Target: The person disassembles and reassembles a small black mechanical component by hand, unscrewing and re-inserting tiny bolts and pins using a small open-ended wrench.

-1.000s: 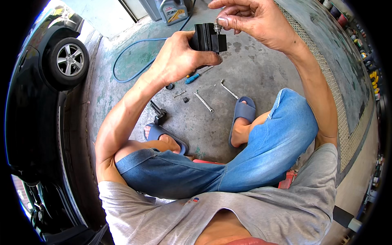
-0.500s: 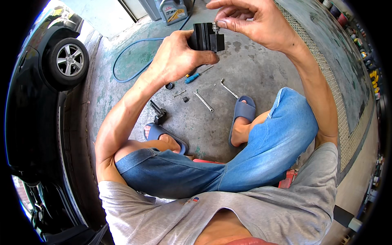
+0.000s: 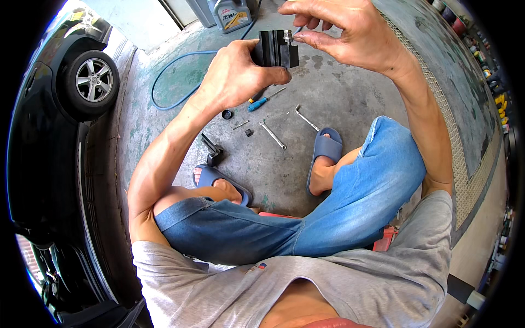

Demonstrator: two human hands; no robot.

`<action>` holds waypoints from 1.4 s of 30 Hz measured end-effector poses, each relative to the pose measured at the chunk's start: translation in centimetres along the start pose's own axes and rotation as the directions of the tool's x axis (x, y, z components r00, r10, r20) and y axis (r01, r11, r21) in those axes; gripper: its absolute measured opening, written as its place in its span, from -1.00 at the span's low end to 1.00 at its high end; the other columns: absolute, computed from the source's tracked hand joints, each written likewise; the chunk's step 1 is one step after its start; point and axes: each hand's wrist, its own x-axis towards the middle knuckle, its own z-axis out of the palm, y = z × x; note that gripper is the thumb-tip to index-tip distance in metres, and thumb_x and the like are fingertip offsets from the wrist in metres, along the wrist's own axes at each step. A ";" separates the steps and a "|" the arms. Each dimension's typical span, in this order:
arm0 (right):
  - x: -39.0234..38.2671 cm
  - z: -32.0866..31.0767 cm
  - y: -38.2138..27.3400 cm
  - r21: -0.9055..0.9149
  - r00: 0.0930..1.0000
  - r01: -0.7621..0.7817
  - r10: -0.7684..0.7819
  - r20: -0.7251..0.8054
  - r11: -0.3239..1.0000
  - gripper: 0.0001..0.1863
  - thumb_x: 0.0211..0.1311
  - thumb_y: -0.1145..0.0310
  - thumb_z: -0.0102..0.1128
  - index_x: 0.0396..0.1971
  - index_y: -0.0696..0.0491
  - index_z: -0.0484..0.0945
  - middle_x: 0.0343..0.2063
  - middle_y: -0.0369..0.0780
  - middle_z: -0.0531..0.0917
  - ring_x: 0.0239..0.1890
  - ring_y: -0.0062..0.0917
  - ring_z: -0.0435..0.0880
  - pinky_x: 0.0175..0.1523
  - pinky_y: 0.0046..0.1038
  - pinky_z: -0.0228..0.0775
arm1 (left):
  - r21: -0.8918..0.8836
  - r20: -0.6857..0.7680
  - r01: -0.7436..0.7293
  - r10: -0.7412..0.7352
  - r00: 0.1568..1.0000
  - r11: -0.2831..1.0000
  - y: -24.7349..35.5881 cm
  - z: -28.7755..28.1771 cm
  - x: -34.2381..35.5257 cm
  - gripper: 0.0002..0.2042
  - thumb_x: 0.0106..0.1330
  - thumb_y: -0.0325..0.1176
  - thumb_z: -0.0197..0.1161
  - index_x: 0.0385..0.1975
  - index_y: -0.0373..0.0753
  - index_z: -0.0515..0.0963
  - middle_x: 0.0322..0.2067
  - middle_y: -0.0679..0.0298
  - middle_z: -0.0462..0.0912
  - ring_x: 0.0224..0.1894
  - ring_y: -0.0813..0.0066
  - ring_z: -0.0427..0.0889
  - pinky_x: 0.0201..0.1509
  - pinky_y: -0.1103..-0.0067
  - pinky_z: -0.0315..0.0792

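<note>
Up at the top middle, my left hand grips a black ridged block-shaped part, thumb along its near side and fingers behind it. A silver bolt stands upright at the part's right end, its head above a smaller black piece. Just right of the bolt is my right hand, with the index finger stretched above and the thumb tip beside the bolt head. Thumb and index finger are apart, and nothing shows between them.
On the concrete floor lie a blue screwdriver, a combination wrench, an L-shaped wrench, a black ring and a black bracket. A blue hose curves behind, near a grey jug. A black car stands left.
My right thumb and index finger have come off the bolt, and the hand has shifted slightly right. The left hand still holds the black part almost unmoved.
</note>
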 end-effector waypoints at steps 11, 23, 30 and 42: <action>0.2 -0.4 -0.8 -0.047 0.999 0.022 -0.020 0.040 0.999 -0.54 -0.08 0.51 0.49 -0.07 0.16 0.66 -0.46 -0.16 0.71 -0.43 -0.31 0.73 -0.29 -0.38 0.59 | 0.012 0.010 0.016 -0.016 1.000 1.000 0.4 -0.2 -0.1 -0.57 -0.04 -0.06 0.47 -0.33 -0.33 0.71 -0.58 0.16 0.67 -0.49 0.37 0.67 -0.27 0.43 0.54; 0.4 -0.4 -1.2 -0.089 0.995 0.035 -0.027 0.094 0.995 -0.56 -0.07 0.47 0.49 -0.09 0.14 0.65 -0.46 -0.15 0.71 -0.43 -0.31 0.73 -0.28 -0.36 0.59 | 0.021 0.011 0.004 -0.004 1.000 1.000 0.1 0.0 0.0 -0.56 -0.04 -0.06 0.47 -0.35 -0.35 0.70 -0.59 0.14 0.67 -0.51 0.33 0.66 -0.30 0.42 0.53; 0.3 0.0 -0.9 -0.091 0.995 0.069 -0.062 0.079 0.994 -0.61 -0.02 0.46 0.44 -0.11 0.16 0.66 -0.43 -0.13 0.74 -0.42 -0.29 0.76 -0.26 -0.37 0.63 | 0.027 0.022 0.016 -0.016 1.000 1.000 0.3 -0.1 -0.1 -0.56 -0.04 -0.06 0.46 -0.34 -0.35 0.70 -0.59 0.13 0.67 -0.51 0.32 0.67 -0.29 0.41 0.54; 0.4 -0.1 -1.4 -0.132 0.991 0.060 -0.043 0.124 0.989 -0.65 -0.03 0.48 0.39 -0.15 0.15 0.68 -0.44 -0.13 0.73 -0.44 -0.27 0.74 -0.31 -0.34 0.61 | 0.133 0.035 0.044 -0.049 0.998 0.990 0.9 -0.6 -0.2 -0.57 -0.02 -0.06 0.47 -0.33 -0.34 0.70 -0.54 0.16 0.68 -0.44 0.37 0.66 -0.24 0.44 0.50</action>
